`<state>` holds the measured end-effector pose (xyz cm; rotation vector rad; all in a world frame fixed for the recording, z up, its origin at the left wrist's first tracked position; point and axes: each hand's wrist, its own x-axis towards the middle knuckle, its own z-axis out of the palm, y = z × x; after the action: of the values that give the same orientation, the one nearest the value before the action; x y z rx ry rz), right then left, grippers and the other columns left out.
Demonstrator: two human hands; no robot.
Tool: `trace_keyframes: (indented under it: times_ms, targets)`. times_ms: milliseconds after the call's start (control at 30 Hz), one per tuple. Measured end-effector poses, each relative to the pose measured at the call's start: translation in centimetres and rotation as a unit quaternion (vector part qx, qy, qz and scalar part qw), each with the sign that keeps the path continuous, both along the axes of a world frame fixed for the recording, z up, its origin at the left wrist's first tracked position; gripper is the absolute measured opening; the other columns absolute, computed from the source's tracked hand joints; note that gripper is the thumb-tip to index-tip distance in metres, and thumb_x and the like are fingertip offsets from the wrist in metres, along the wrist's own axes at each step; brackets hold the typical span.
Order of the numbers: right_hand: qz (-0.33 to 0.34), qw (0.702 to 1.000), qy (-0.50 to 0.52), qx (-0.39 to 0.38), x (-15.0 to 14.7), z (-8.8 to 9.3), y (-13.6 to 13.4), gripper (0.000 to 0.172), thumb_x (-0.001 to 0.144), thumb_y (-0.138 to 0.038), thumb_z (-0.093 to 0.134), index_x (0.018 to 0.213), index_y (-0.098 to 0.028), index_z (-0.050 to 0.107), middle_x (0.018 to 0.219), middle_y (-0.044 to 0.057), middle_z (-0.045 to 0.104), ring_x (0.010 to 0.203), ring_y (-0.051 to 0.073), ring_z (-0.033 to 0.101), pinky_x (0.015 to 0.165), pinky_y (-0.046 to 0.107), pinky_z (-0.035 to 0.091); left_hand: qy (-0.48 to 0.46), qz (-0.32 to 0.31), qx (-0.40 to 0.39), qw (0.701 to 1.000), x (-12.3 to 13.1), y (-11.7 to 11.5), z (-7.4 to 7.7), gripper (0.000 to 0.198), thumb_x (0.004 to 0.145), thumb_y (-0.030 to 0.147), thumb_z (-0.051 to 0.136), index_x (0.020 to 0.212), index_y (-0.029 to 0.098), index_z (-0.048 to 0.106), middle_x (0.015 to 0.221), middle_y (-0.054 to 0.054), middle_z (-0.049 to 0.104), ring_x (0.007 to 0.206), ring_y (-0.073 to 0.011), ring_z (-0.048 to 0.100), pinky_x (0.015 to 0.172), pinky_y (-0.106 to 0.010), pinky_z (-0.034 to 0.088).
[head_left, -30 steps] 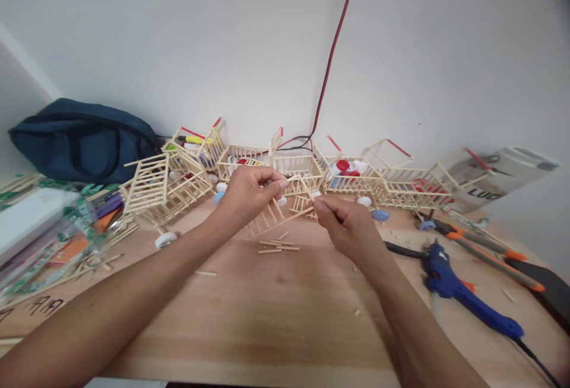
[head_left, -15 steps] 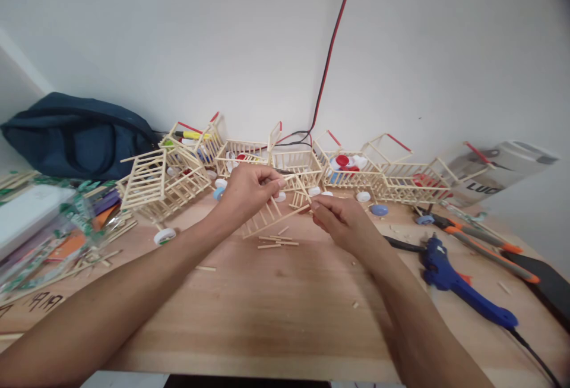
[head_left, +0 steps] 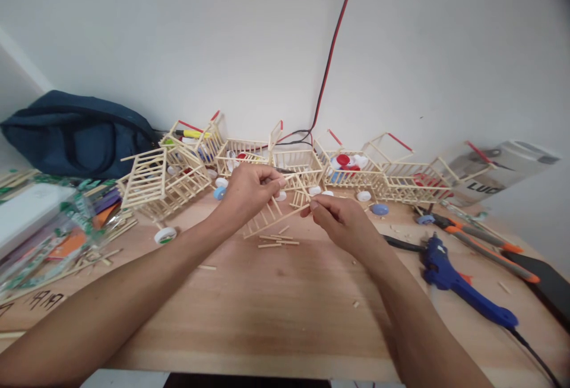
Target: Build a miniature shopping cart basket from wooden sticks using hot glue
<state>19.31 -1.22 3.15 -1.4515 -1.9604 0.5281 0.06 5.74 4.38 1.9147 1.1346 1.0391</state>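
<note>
My left hand [head_left: 247,193] is closed around the top of a small ladder-like frame of thin wooden sticks [head_left: 269,215], held tilted just above the wooden table [head_left: 285,311]. My right hand [head_left: 341,221] pinches the frame's lower long stick at its right end, fingers pressed together. Under the frame lie a few loose short sticks [head_left: 278,240].
A row of stick-built cart models [head_left: 338,171] with red handles and bottle caps lines the wall. A blue glue gun [head_left: 458,284] and orange-handled pliers [head_left: 485,239] lie right. A dark blue bag [head_left: 75,135] and plastic packets of sticks [head_left: 40,227] sit left. A red-black cable [head_left: 332,55] hangs down the wall.
My right hand has slid slightly left and up along the frame's lower stick. The left hand keeps its grip on the frame with little movement.
</note>
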Motion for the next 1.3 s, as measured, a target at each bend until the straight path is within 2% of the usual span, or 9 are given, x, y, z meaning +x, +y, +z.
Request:
trace_keyframes:
  times_ms: [300, 600, 1000, 1200, 1300]
  targets:
    - [0.001, 1.000, -0.015, 0.003, -0.1, -0.2, 0.1, 0.029, 0.089, -0.027, 0.043, 0.076, -0.016, 0.066, 0.054, -0.004, 0.049, 0.048, 0.009, 0.035, 0.051, 0.023, 0.026, -0.010, -0.011, -0.009, 1.000, -0.1, 0.1, -0.3, 0.019, 0.076, 0.027, 0.061, 0.063, 0.014, 0.067, 0.055, 0.000, 0.063, 0.048, -0.0105, 0.055, 0.048, -0.021, 0.042]
    - [0.008, 1.000, -0.006, -0.008, -0.1, 0.0, 0.0, 0.032, 0.091, -0.029, 0.042, 0.079, -0.016, 0.069, 0.053, -0.005, 0.041, 0.049, 0.009, 0.034, 0.051, 0.023, 0.026, -0.017, -0.033, -0.021, 0.999, -0.2, 0.2, -0.4, 0.019, 0.077, 0.028, 0.061, 0.063, 0.015, 0.064, 0.057, 0.000, 0.062, 0.049, -0.0102, 0.055, 0.048, -0.021, 0.043]
    - [0.020, 0.994, 0.088, -0.069, 0.1, -0.7, 0.6, 0.035, 0.091, -0.037, 0.042, 0.079, -0.016, 0.067, 0.055, -0.004, 0.038, 0.050, 0.010, 0.034, 0.051, 0.024, 0.027, 0.044, -0.034, 0.033, 0.998, -0.5, 1.1, -1.3, 0.021, 0.079, 0.030, 0.057, 0.069, 0.015, 0.069, 0.057, 0.001, 0.059, 0.053, -0.0114, 0.053, 0.050, -0.022, 0.040]
    - [0.011, 0.994, 0.086, -0.068, 0.0, -0.8, 0.7, 0.039, 0.090, -0.041, 0.042, 0.078, -0.016, 0.069, 0.051, -0.005, 0.035, 0.048, 0.010, 0.033, 0.049, 0.024, 0.025, 0.071, -0.014, 0.058, 0.996, -0.3, 0.4, -0.6, 0.019, 0.080, 0.025, 0.056, 0.068, 0.015, 0.068, 0.058, 0.002, 0.059, 0.056, -0.0113, 0.051, 0.054, -0.024, 0.036]
    - [-0.003, 0.993, 0.088, -0.073, 0.0, -1.2, 0.9, 0.037, 0.089, -0.041, 0.043, 0.076, -0.016, 0.068, 0.049, -0.006, 0.035, 0.047, 0.010, 0.034, 0.049, 0.024, 0.025, 0.120, -0.021, 0.095, 0.988, -0.3, 0.0, -0.2, 0.027, 0.085, 0.024, 0.050, 0.062, 0.015, 0.062, 0.055, 0.003, 0.053, 0.055, -0.0108, 0.047, 0.056, -0.025, 0.033]
